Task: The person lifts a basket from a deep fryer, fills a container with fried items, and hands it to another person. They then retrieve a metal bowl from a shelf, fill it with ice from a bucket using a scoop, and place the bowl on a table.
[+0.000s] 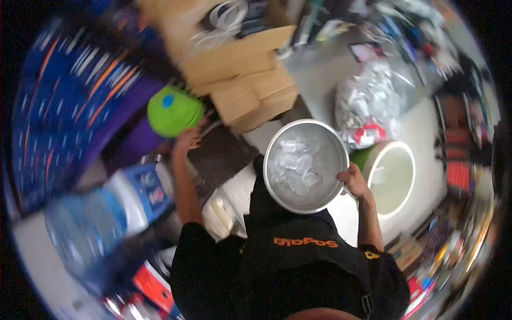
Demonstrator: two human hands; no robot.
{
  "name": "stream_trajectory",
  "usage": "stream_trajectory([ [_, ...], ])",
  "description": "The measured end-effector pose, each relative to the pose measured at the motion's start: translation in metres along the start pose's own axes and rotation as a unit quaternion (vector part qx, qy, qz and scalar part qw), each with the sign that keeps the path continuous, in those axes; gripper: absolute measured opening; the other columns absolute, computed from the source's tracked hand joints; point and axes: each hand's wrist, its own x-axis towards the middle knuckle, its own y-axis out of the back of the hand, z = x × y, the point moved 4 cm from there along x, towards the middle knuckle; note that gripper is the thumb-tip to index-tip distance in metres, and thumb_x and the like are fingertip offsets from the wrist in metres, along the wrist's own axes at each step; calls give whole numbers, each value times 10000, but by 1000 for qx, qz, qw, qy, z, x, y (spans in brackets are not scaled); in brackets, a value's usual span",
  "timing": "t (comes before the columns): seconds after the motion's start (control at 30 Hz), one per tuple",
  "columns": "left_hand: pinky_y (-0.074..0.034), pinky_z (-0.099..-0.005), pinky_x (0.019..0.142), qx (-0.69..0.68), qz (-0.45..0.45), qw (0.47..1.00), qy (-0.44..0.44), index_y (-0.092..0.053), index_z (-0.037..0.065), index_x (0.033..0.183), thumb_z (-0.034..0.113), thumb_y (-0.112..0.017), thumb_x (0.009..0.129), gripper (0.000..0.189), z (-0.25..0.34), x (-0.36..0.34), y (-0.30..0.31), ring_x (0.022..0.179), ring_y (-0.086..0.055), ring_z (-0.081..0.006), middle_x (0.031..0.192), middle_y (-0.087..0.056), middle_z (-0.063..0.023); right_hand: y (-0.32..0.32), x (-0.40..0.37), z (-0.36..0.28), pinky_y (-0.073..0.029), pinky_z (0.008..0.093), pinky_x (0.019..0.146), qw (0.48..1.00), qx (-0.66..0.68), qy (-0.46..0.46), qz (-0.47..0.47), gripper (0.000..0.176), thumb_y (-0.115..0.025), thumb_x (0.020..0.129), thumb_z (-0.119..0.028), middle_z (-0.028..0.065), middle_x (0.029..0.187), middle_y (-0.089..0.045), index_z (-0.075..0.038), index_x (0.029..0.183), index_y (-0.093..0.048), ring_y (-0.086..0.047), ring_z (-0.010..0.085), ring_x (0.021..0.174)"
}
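Note:
My right hand [354, 181] is closed on the rim side of a round metal pot [274, 194], with the thumb over the edge. Several clear ice pieces [301, 168] lie on the pot's bottom. The pot is held in front of my black apron [304, 250]. On the other side, my left hand [188, 140] reaches forward to the lower edge of a bright green lid [173, 114] with a blue round spot. Its fingers are smeared by motion, so I cannot tell their grip. A purple container [137, 140] shows beside and below the lid.
A cream-rimmed bucket [410, 160] stands right of the pot, beside a plastic bag [370, 101] of silvery contents. Open cardboard boxes [250, 101] are ahead. To the left are a large clear blue water bottle [88, 224] and blue shelving [58, 106]. Cluttered goods line the right.

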Motion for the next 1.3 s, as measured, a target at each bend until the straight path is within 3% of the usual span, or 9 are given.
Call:
stream_trajectory([
  [0.07, -415, -391, 856, 349, 303, 873, -158, -556, 7, 1044, 163, -637, 719, 369, -48, 134, 142, 938, -545, -312, 989, -577, -180, 12, -3, 7, -446, 283, 617, 996, -78, -32, 37, 367, -584, 683, -96, 105, 813, -601, 63, 1009, -534, -553, 158, 709],
  [0.27, -396, -477, 838, 622, 436, 586, -282, -537, -60, 1045, 386, -704, 688, 595, 44, 205, 198, 1121, -404, -344, 1045, -542, -199, 5, -29, 19, -411, 269, 492, 986, -59, -73, 137, 354, -607, 676, -151, 68, 706, -558, 35, 970, -540, -517, 135, 595],
  [0.33, -353, -452, 919, 552, 146, 731, -374, -518, -7, 1112, 318, -698, 664, 581, 74, 208, 171, 1150, -392, -377, 1156, -498, -219, -3, -40, 27, -418, 271, 508, 976, -32, -81, 202, 391, -589, 666, -152, 70, 739, -556, 35, 1005, -529, -522, 139, 632],
  [0.4, -334, -440, 958, 524, 20, 773, -356, -509, 24, 1144, 281, -695, 651, 587, 78, 219, 163, 1161, -387, -397, 1209, -479, -225, -8, -43, 27, -428, 276, 540, 970, -28, -109, 216, 439, -560, 646, -137, 74, 772, -561, 40, 1045, -516, -525, 152, 667],
  [0.63, -355, -446, 937, 625, 228, 739, -104, -518, 50, 1135, 244, -680, 642, 555, 26, 254, 205, 1110, -410, -417, 1176, -501, -199, -11, -50, 37, -420, 287, 646, 970, 26, -102, 221, 467, -552, 628, -121, 77, 831, -581, 35, 1067, -523, -528, 162, 739],
  [0.83, -412, -449, 808, 584, 271, 758, -106, -557, 30, 1011, 139, -618, 614, 416, 13, 152, 150, 941, -503, -389, 993, -547, -229, -8, -65, 61, -421, 274, 540, 962, 71, -83, 251, 435, -549, 633, -119, 78, 759, -564, 41, 1037, -538, -519, 149, 662],
  [0.9, -444, -400, 599, 552, 253, 756, -244, -576, 63, 904, 136, -660, 584, 339, -21, 147, 183, 611, -534, -308, 662, -561, -123, -3, -73, 69, -422, 273, 542, 965, 68, -80, 241, 446, -546, 636, -122, 78, 769, -563, 38, 1053, -530, -518, 150, 652],
  [1.1, -444, -389, 624, 525, 237, 814, -75, -611, 61, 858, 92, -587, 557, 304, -67, 67, 187, 654, -566, -300, 688, -593, -153, 12, -107, 102, -418, 269, 535, 960, 120, -25, 254, 429, -534, 635, -82, 77, 765, -562, 46, 1045, -531, -514, 146, 639],
  [1.3, -416, -386, 432, 311, 112, 944, -9, -611, 107, 879, 64, -570, 633, 253, -84, -17, 150, 466, -529, -235, 606, -544, -106, 37, -146, 137, -421, 258, 518, 949, 185, 25, 256, 401, -526, 627, -53, 72, 768, -576, 45, 1016, -547, -523, 138, 619],
])
